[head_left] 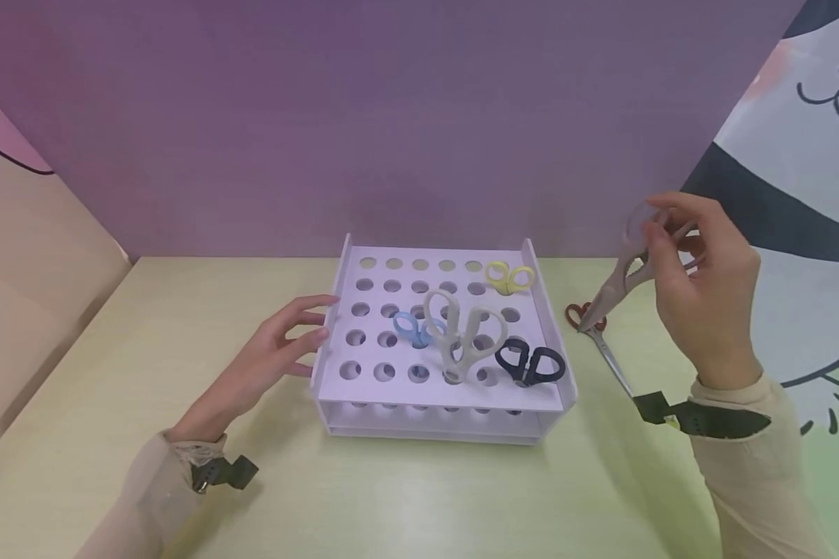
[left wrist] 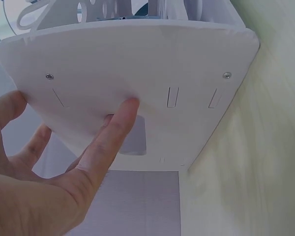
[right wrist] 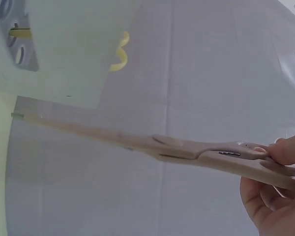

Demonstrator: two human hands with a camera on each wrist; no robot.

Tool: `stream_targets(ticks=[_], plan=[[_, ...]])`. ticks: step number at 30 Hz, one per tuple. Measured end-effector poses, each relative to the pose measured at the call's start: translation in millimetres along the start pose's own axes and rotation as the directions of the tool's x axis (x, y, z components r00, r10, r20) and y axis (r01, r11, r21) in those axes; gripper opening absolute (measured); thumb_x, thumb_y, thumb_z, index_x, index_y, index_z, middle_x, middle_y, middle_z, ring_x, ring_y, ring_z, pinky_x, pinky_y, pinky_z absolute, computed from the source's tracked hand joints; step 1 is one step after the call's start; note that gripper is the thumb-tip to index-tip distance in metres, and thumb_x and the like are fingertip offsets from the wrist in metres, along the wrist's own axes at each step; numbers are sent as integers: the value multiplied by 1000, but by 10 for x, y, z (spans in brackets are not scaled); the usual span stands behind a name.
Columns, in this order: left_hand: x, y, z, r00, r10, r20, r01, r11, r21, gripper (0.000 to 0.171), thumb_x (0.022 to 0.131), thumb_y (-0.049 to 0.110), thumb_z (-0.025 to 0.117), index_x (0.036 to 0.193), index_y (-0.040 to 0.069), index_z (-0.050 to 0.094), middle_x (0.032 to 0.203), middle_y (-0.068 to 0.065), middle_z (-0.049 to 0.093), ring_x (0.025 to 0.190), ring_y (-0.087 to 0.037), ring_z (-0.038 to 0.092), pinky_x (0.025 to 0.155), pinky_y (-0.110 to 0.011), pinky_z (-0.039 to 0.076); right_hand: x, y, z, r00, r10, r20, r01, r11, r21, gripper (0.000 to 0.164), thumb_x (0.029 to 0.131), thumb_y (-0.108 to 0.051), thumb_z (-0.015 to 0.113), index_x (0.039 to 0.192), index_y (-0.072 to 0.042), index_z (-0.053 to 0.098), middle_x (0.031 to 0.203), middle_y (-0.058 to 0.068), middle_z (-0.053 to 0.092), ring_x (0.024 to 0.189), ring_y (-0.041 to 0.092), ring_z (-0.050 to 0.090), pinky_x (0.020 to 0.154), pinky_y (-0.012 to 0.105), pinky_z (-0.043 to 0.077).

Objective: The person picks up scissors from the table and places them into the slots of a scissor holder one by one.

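Right-hand grip (head_left: pixel 709 291) pinches beige scissors (head_left: pixel 618 279) by the handles (right wrist: pixel 265 170) at the rack's (head_left: pixel 398 394) two o'clock, presumably avoiding the blades (right wrist: pixel 78 127), while the left hand (head_left: pixel 269 349) touches its nine-o'clock wall (left wrist: pixel 137 59), apparently steadying it.

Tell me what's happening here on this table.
A person's right hand holds beige scissors, tips angled down, to the right of a white rack. Their left hand touches the rack's left side. Yellow scissors, blue scissors, white scissors and black scissors sit in the rack's holes, and red-handled scissors lie on the table.
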State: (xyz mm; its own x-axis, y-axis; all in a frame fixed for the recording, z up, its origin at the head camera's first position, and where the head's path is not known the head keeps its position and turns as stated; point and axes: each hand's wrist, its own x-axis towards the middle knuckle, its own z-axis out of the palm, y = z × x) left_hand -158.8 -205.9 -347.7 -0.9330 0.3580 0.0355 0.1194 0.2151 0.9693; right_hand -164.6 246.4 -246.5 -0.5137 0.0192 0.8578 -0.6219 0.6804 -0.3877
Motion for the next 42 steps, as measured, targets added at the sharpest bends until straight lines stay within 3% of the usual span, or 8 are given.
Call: stream_targets(ticks=[9, 14, 18, 24, 31, 35, 39, 42], plan=[[-8, -9, 19, 1000, -1, -9, 1, 1000, 2, 47, 100, 35, 61, 145, 34, 46, 141, -10, 46, 119, -36, 58, 79, -43, 61, 199, -135, 39, 998, -70, 11, 70, 998, -7, 23, 94, 2, 58, 114, 5, 70, 90, -15, 58, 76, -3, 50, 67, 12, 38], [32, -15, 72, 1000, 9, 5, -9, 1000, -27, 47, 100, 34, 61, 145, 33, 47, 141, -10, 46, 118, -34, 59, 79, -43, 61, 280, -104, -14, 995, -88, 53, 91, 994, -61, 32, 94, -1, 60, 124, -4, 68, 90, -2, 63, 76, -7, 49, 68, 12, 37], [58, 0, 104, 1000, 21, 13, -20, 999, -41, 47, 100, 33, 61, 145, 32, 47, 140, -11, 46, 116, -35, 60, 79, -44, 61, 375, -78, -60, 995, -77, 67, 83, 992, -100, 38, 93, -4, 65, 131, -10, 66, 92, -6, 64, 73, -10, 48, 69, 10, 39], [64, 11, 124, 1000, 13, 14, -12, 999, -35, 46, 101, 32, 61, 144, 33, 47, 142, -11, 45, 116, -35, 60, 79, -43, 61, 577, -104, -83, 998, -44, 50, 44, 999, -13, 31, 89, -2, 71, 119, -6, 73, 89, -25, 62, 67, -6, 51, 65, 11, 41], [47, 21, 127, 1000, 7, 4, -7, 1000, -29, 46, 100, 33, 62, 144, 34, 48, 142, -9, 45, 117, -35, 60, 79, -43, 61, 847, -186, -77, 1000, -10, 13, 9, 998, 61, 28, 89, -5, 70, 117, -7, 74, 92, -21, 67, 74, 0, 55, 67, 14, 44], [37, 24, 132, 1000, 7, -2, -7, 999, -42, 47, 100, 34, 62, 144, 34, 48, 143, -9, 45, 117, -35, 60, 79, -44, 61, 977, -233, -5, 1000, 8, 26, -11, 991, 132, 26, 92, -5, 66, 117, -7, 74, 96, -12, 73, 77, 3, 58, 69, 16, 47], [46, 14, 143, 1000, 9, -4, -9, 998, -64, 46, 99, 33, 63, 143, 34, 49, 143, -9, 44, 117, -34, 61, 79, -44, 61, 1078, -277, 79, 995, 71, 69, -87, 957, 276, 24, 94, -1, 64, 116, -3, 73, 100, 1, 76, 79, 10, 60, 76, 20, 49], [53, 8, 153, 1000, 15, -1, -15, 997, -77, 46, 100, 31, 63, 144, 33, 49, 144, -10, 44, 117, -34, 60, 79, -45, 61, 1140, -267, 136, 980, 150, 129, -194, 858, 476, 25, 91, 2, 67, 116, 3, 71, 99, 8, 76, 80, 16, 59, 83, 24, 48]])
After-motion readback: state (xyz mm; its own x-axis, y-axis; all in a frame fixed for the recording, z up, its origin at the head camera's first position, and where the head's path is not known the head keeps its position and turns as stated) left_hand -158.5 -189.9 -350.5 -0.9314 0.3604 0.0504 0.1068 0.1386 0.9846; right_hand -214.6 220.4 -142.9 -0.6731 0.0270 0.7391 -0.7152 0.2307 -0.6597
